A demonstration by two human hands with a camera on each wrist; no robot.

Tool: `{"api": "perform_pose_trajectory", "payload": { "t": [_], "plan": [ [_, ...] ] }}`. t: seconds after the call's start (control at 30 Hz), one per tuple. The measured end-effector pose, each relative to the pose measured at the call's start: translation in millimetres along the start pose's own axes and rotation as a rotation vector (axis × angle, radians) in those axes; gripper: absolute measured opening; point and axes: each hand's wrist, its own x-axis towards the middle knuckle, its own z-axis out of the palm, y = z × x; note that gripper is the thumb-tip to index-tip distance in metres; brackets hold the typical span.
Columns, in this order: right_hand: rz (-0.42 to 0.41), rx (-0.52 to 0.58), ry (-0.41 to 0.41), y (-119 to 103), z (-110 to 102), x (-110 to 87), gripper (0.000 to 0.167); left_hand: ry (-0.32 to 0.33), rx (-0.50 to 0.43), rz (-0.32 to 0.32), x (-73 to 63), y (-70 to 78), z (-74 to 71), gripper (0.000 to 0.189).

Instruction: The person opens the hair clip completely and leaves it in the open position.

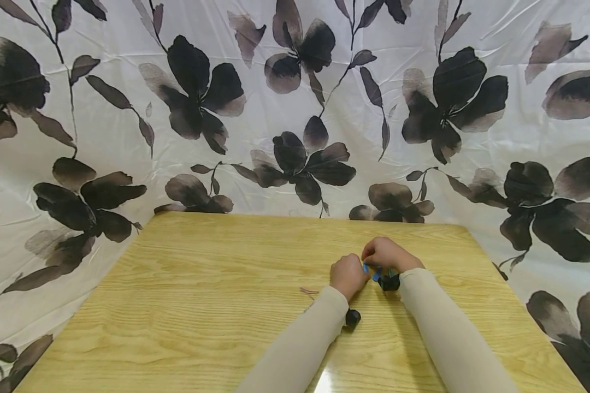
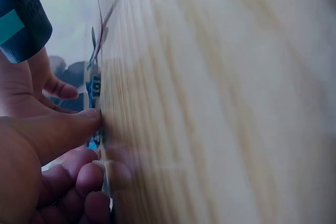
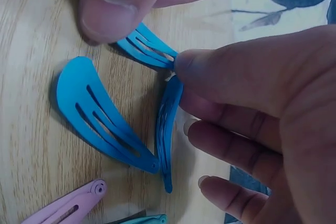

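- We are seeing a thin pinkish strip (image 1: 308, 290) lying left of the hands on the wooden tabletop (image 1: 201, 305), too small to identify.
- Next, the left hand (image 1: 346, 275) is pinching one blue snap hair clip (image 3: 144, 46) by its wide end.
- That clip is sitting between both hands; we are judging its handling to be under way, not finished.
- Just right of it, a second blue clip (image 3: 165, 135) is showing its edge; we aren't managing to tell whether it is held.
- A flat blue clip (image 3: 100, 111) is lying unheld beside it.
- The right hand (image 1: 390, 254) is pinching the first clip's narrow end.
- Near right, a pink clip (image 3: 68, 203) and a teal clip (image 3: 149, 219) are waiting, unheld.
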Motion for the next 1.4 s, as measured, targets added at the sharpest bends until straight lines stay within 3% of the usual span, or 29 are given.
{"api": "perform_pose_trajectory", "payload": {
  "t": [0.4, 0.67, 0.87, 1.2, 1.4],
  "plan": [
    [0.029, 0.042, -0.002, -0.4, -2.7, -3.2, 0.012, 0.005, -0.030, -0.002, 0.5, -3.3, -2.8, 0.030],
    [-0.011, 0.086, 0.009, -0.3, -9.0, -8.9, 0.013, 0.001, -0.082, -0.011, 0.2, -7.3, -3.0, 0.027],
    [-0.024, 0.127, 0.022, 1.5, -12.4, -13.1, 0.014, -0.010, -0.135, 0.017, 0.5, -11.7, -6.1, 0.031],
    [-0.051, 0.110, 0.051, -4.4, -13.9, -15.7, 0.013, -0.067, -0.371, 0.034, 5.3, -26.7, -13.4, 0.049],
    [-0.042, 0.147, 0.062, -8.2, -13.2, -18.3, 0.015, -0.093, -0.491, 0.017, 3.0, -35.5, -22.2, 0.037]
  ]
}}
